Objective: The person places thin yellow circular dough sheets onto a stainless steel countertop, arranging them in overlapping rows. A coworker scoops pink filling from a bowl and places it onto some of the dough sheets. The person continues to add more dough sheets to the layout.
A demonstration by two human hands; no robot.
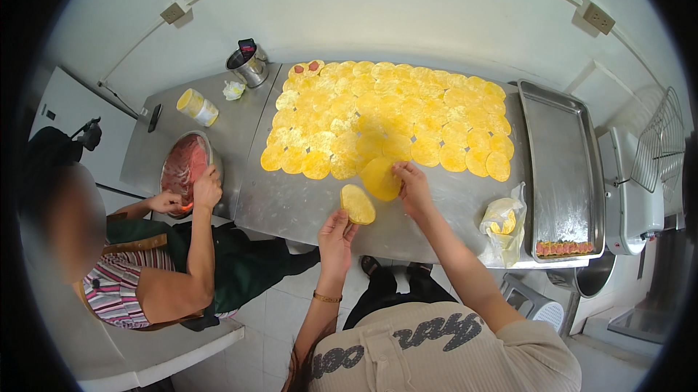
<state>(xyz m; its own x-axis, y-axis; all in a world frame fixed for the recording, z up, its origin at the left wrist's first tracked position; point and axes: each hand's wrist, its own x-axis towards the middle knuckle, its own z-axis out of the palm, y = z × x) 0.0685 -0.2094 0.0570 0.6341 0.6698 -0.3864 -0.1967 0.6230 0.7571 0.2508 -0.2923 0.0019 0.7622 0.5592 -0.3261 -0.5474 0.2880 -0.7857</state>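
A co-worker (149, 276) in a striped top, at left, works with both hands at a metal bowl (219, 168) of reddish, meat-like mixture (182, 163) by the near edge of the table (291, 207). Behind the bowl, toward the table's far left corner, are a slim black object (155, 118), a white-and-yellow tub (197, 107), a crumpled wrapper (233, 90) and a metal pitcher (252, 72). Overlapping yellow tortillas (436, 116) blanket the middle of the table up to its far edge; the two at the spread's far left corner carry reddish filling (313, 66). Above the near edge, the person's left hand (336, 231) grips a small stack of paler tortillas (357, 205), while the right hand (413, 187) pinches a single yellow tortilla (381, 178) by its rim, just beside the stack. An opened plastic bag (503, 221) with yellow contents lies near the near right corner. Along the right edge, a long metal tray (560, 152) holds a short row of filled, folded pieces (563, 248) at its near end.
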